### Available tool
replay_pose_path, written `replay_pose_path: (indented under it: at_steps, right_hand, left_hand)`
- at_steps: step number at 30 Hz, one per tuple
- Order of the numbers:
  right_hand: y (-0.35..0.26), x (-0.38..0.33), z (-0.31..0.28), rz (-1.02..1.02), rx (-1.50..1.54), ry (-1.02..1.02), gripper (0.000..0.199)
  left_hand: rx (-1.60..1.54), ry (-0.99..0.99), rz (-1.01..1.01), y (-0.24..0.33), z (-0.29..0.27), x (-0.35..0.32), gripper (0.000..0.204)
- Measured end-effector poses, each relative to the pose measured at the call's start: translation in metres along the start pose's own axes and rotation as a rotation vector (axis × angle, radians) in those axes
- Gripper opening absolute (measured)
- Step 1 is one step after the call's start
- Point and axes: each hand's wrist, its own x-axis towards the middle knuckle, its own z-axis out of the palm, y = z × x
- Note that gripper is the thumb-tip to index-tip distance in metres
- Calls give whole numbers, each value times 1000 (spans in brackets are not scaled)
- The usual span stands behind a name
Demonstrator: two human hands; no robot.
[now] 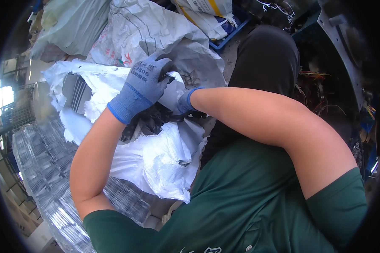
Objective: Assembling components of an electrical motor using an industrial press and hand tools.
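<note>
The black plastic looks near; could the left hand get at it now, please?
Probably yes: the black plastic shows uncovered just beside the left hand, though that hand seems busy gripping the white sack.

Before us, in the middle, lies an open sack (169, 164), with a wrapped stack (46, 168) just beside it on our left. A plastic bag (150, 123) sits in the sack's opening, on the near side of our left grip (142, 84), which is at the sack's far edge. Our right grip (185, 102), mostly hidden, is to the right of it and nearer our body. Behind the open sack lies a second sack (152, 29), with a third sack (69, 25) to its left. Right of these stands a crate (221, 43) with packages (204, 8) in it. Our knee (268, 48) comes between the sacks and the loose wires (318, 75) on our right.
</note>
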Motion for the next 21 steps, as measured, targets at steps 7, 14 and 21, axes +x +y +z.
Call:
replay_pose_path:
  at_steps: [7,14,21]
  right_hand:
    - [14,14,9,-21,-265,50,39]
    - [32,5,-5,-28,-663,50,38]
    - [3,-79,-67,-12,-950,95,34]
  left_hand:
    - [-29,-1,-66,-11,2,53,25]
    - [-115,11,-293,-87,32,72,23]
    - [-61,-123,-339,-138,69,83,24]
